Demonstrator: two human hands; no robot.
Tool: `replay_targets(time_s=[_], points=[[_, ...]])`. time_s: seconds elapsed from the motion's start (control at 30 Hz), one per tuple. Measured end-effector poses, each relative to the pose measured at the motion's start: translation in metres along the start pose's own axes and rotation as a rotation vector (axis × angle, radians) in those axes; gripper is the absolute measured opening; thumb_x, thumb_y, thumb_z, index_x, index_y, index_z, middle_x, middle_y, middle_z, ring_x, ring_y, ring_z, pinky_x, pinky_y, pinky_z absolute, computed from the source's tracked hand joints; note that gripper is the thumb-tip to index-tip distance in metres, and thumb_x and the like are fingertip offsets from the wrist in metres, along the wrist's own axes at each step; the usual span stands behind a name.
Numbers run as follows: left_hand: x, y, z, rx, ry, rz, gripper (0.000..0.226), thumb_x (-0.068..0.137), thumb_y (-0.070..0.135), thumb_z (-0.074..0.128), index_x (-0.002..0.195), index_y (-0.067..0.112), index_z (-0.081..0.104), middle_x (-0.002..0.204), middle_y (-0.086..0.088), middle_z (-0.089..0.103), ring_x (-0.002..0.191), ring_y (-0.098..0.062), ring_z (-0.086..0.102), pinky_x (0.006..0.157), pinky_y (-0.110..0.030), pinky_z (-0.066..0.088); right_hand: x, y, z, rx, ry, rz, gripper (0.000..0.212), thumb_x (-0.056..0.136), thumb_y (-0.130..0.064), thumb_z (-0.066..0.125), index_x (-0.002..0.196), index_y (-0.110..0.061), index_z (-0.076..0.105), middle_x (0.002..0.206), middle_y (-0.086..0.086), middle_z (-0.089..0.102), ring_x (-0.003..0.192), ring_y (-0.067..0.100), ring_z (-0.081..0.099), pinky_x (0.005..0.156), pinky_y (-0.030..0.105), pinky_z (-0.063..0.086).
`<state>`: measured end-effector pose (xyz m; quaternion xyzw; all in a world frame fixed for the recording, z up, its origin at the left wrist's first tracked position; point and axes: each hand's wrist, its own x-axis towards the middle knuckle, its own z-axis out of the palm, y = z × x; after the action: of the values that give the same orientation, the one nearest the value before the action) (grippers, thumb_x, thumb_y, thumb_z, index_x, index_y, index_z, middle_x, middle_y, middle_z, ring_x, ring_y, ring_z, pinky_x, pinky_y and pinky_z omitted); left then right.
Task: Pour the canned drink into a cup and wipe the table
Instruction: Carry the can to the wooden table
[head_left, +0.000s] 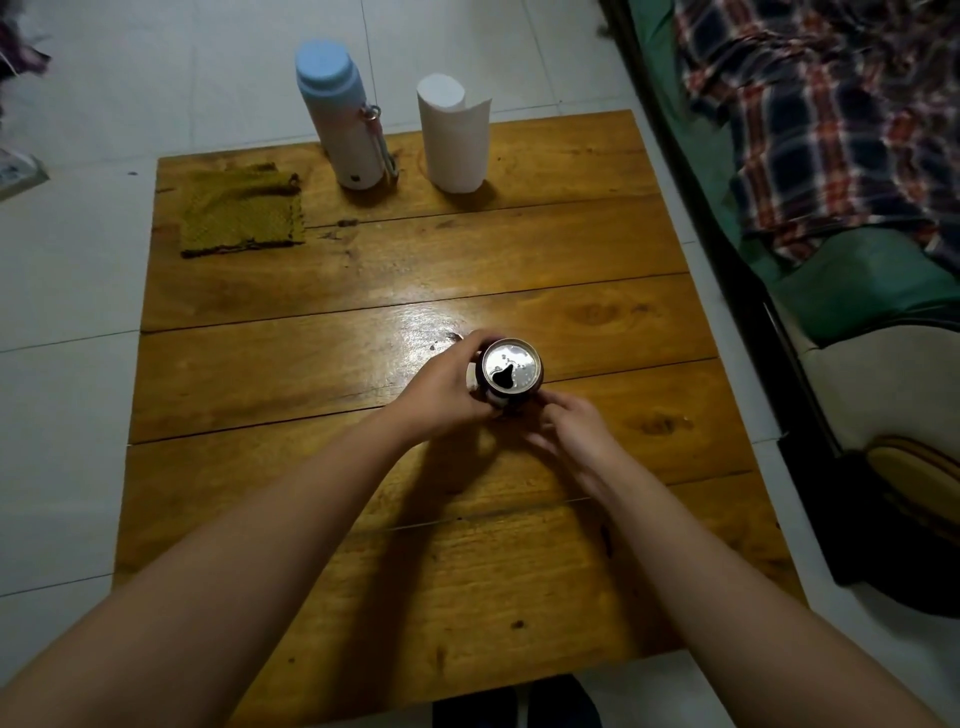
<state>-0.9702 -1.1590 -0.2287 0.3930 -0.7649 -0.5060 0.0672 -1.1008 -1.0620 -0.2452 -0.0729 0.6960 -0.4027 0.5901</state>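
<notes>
Our left hand (449, 392) wraps its grip round the opened can (511, 375), upright mid-counter (597, 249). Our right hand (569, 431) touches its base, fingers seemingly relaxed. Cloth (241, 210) lies far-left.

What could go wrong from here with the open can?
1. The can is already open and upright; a tilt in the left hand could spill drink onto the table.
2. No cup is in view; pouring has no visible target.
3. The cloth lies at the far left corner, so wiping a spill needs a long reach.
</notes>
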Motion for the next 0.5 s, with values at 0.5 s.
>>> replay_targets(time_s=[0.5], points=[[-0.051, 0.045, -0.023, 0.192, 0.164, -0.176, 0.067, 0.086, 0.020, 0.061, 0.143, 0.017, 0.026, 0.143, -0.006, 0.040, 0.127, -0.021, 0.043, 0.101, -0.035, 0.039, -0.066, -0.043, -0.028, -0.678, 0.048, -0.332, 0.043, 0.092, -0.004, 0.044, 0.135, -0.011, 0.044, 0.138, 0.006, 0.047, 0.126, 0.020, 0.044, 0.105, 0.034, 0.037]])
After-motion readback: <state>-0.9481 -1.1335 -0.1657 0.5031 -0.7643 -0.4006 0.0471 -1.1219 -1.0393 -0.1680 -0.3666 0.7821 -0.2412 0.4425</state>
